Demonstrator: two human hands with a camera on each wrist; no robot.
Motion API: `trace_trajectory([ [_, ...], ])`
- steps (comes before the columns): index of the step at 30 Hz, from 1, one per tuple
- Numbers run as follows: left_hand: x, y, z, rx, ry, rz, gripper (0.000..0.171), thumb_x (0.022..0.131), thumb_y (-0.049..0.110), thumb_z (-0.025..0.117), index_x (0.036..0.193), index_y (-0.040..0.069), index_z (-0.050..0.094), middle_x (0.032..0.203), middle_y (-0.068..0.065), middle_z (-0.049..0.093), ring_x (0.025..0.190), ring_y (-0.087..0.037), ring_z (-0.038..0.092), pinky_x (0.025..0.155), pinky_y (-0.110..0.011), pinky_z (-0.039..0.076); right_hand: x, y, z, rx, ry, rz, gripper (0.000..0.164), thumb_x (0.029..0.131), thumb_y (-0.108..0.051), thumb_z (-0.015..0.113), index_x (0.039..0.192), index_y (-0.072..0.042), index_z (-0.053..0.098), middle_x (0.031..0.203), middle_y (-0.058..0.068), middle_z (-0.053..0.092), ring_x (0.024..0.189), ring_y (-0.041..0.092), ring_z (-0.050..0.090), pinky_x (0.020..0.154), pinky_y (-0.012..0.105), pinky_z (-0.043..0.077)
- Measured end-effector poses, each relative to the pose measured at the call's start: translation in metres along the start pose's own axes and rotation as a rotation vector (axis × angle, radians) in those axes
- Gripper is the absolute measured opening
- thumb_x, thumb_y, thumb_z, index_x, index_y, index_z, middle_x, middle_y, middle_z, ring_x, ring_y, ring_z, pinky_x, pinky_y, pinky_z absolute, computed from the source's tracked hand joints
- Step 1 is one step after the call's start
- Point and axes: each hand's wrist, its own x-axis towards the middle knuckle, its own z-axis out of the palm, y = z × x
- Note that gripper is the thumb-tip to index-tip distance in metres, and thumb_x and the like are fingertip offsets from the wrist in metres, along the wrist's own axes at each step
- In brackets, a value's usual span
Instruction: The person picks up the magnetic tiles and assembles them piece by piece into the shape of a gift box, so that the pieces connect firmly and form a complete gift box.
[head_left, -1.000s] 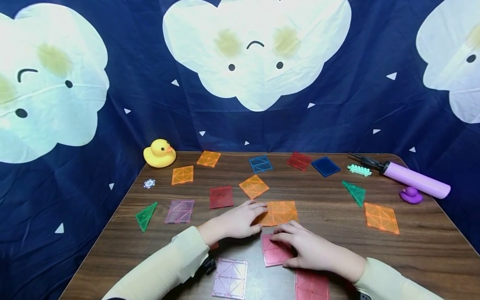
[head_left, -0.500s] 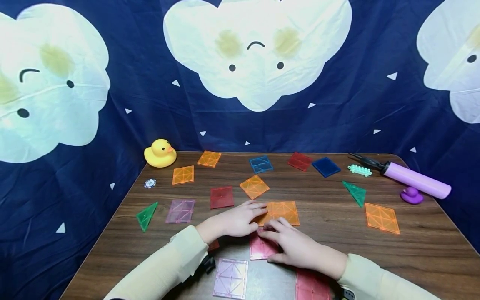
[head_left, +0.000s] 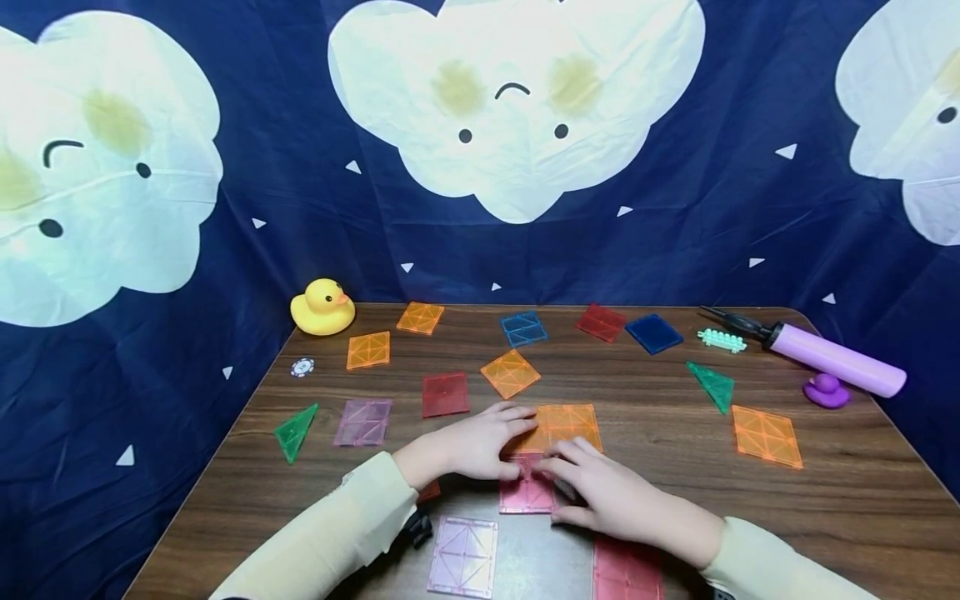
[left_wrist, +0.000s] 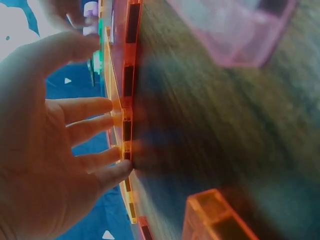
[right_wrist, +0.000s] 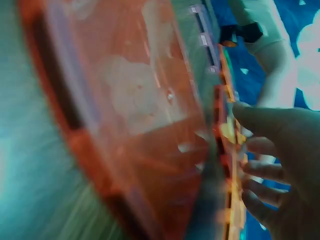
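My left hand [head_left: 480,446] rests its straight fingertips on the left part of the flat orange magnetic tiles [head_left: 573,425]. A pink square tile [head_left: 525,497] lies right against their near edge, under my left thumb in the head view. To its right is my right hand [head_left: 615,496], fingers loosely spread, with the fingertips over the pink tile's right edge. In the left wrist view the fingers of my left hand [left_wrist: 60,145] reach over the tile row. The right wrist view shows my right hand [right_wrist: 280,160] with relaxed fingers beside the row, pinching nothing.
Near the front lie a lilac tile [head_left: 463,557] and a red-pink tile [head_left: 627,573]. Beyond my hands are a red tile [head_left: 446,394], an orange tile [head_left: 511,373] and a purple tile [head_left: 363,422]. A yellow duck [head_left: 322,308] and a purple pump [head_left: 836,358] stand farther back.
The pink tile has slid left and away from me, up against the orange tiles, with my right hand. My right hand then shifted back slightly right, off most of it. My left hand stayed put.
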Motion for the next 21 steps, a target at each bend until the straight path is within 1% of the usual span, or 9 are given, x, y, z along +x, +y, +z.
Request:
trace_trajectory([
  [3, 0.0, 0.002, 0.001, 0.015, -0.008, -0.012, 0.085, 0.091, 0.052, 0.072, 0.156, 0.007, 0.041, 0.164, -0.007, 0.032, 0.151, -0.035, 0.024, 0.119, -0.043, 0.028, -0.018, 0.0, -0.009, 0.036, -0.01, 0.005, 0.048, 0.092, -0.034, 0.077, 0.134, -0.014, 0.064, 0.129, -0.007, 0.056, 0.117, 0.014, 0.05, 0.093, 0.036, 0.052],
  [5, -0.001, 0.003, 0.002, 0.046, -0.009, -0.023, 0.091, 0.088, 0.058, 0.073, 0.157, 0.009, 0.04, 0.165, -0.007, 0.031, 0.151, -0.035, 0.024, 0.118, -0.043, 0.031, -0.031, -0.001, -0.014, 0.055, -0.016, 0.005, 0.047, 0.093, -0.037, 0.076, 0.133, -0.016, 0.064, 0.129, -0.009, 0.056, 0.116, 0.012, 0.05, 0.092, 0.035, 0.052],
  [8, -0.001, 0.005, 0.004, 0.109, -0.003, -0.034, 0.095, 0.085, 0.062, 0.073, 0.158, 0.011, 0.04, 0.165, -0.005, 0.031, 0.15, -0.034, 0.027, 0.116, -0.043, 0.035, -0.051, -0.003, -0.016, 0.088, -0.025, 0.009, 0.048, 0.094, -0.042, 0.074, 0.135, -0.02, 0.063, 0.128, -0.011, 0.055, 0.116, 0.009, 0.049, 0.09, 0.033, 0.053],
  [11, 0.0, 0.007, 0.005, 0.149, 0.003, -0.035, 0.094, 0.084, 0.062, 0.074, 0.157, 0.012, 0.041, 0.164, -0.004, 0.032, 0.149, -0.032, 0.03, 0.115, -0.042, 0.035, -0.069, -0.004, -0.016, 0.114, -0.035, 0.02, 0.052, 0.094, -0.046, 0.072, 0.138, -0.023, 0.06, 0.129, -0.013, 0.053, 0.115, 0.008, 0.048, 0.087, 0.032, 0.053],
  [14, 0.0, 0.008, 0.004, 0.139, 0.008, -0.031, 0.092, 0.084, 0.059, 0.075, 0.156, 0.012, 0.043, 0.164, -0.006, 0.033, 0.148, -0.03, 0.03, 0.115, -0.039, 0.036, -0.082, -0.005, -0.012, 0.131, -0.041, 0.045, 0.058, 0.091, -0.052, 0.073, 0.141, -0.026, 0.058, 0.13, -0.015, 0.052, 0.115, 0.007, 0.048, 0.085, 0.031, 0.053],
  [17, 0.0, 0.008, 0.004, 0.098, 0.01, -0.025, 0.089, 0.085, 0.055, 0.077, 0.155, 0.011, 0.044, 0.163, -0.008, 0.033, 0.148, -0.031, 0.029, 0.114, -0.039, 0.037, -0.091, -0.005, -0.008, 0.118, -0.047, 0.058, 0.064, 0.088, -0.058, 0.073, 0.142, -0.029, 0.057, 0.13, -0.016, 0.052, 0.114, 0.006, 0.048, 0.083, 0.03, 0.054],
  [21, -0.001, 0.009, 0.005, 0.055, 0.001, -0.022, 0.087, 0.086, 0.051, 0.078, 0.155, 0.012, 0.044, 0.164, -0.009, 0.031, 0.149, -0.032, 0.026, 0.115, -0.041, 0.036, -0.1, -0.003, -0.003, 0.08, -0.044, 0.046, 0.064, 0.087, -0.061, 0.072, 0.141, -0.031, 0.057, 0.129, -0.015, 0.053, 0.113, 0.007, 0.049, 0.08, 0.03, 0.054],
])
